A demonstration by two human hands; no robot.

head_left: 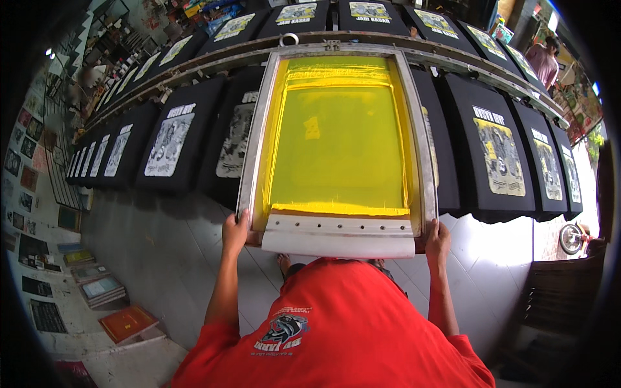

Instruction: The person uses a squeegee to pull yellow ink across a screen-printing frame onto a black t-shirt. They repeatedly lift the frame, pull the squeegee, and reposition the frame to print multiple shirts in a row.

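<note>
Both my hands carry a screen printing frame with a metal rim and a mesh smeared with yellow ink. My left hand is closed around its near left corner, and my right hand grips the near right corner. Across the near end of the mesh lies a wide squeegee with a pale handle and a row of screws; neither hand touches it. Yellow ink is banked along the squeegee's far edge. Beneath the frame, black T-shirts on boards are partly hidden.
Rows of printed black T-shirts run left and right along a metal rail, with another row beyond it. A person stands at the far right. Stacked screens and a red-orange panel lie at the left on the tiled floor.
</note>
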